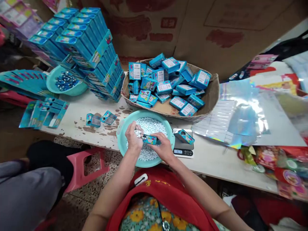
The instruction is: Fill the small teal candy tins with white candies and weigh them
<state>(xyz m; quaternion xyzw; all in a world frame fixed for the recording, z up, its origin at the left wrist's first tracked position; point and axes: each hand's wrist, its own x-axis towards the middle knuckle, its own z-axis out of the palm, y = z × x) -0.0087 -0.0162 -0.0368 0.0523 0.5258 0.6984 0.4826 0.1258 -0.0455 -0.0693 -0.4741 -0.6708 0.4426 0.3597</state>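
A turquoise basin (pixel 121 146) full of small white candies (pixel 154 125) stands in front of me. Over it, my left hand (pixel 134 134) cups a handful of these candies, its fingers curled around them. My right hand (pixel 165 146) grips a small blue box (pixel 150 139) by one end, its dark opening turned toward the candies in my left hand. Just right of the basin, another blue box (pixel 184 136) lies tilted on a small digital scale (pixel 183 154). The scale's display is lit, but I cannot read the number surely.
A cut-down cardboard box (pixel 168 110) behind the basin holds many blue boxes. Stacked blue boxes (pixel 96 48) tower at left, beside a bowl of blue pieces (pixel 66 81). Two boxes (pixel 93 120) lie nearer. Shiny sheets (pixel 247 112) cover the right. A seated person's leg (pixel 43 183) is at left.
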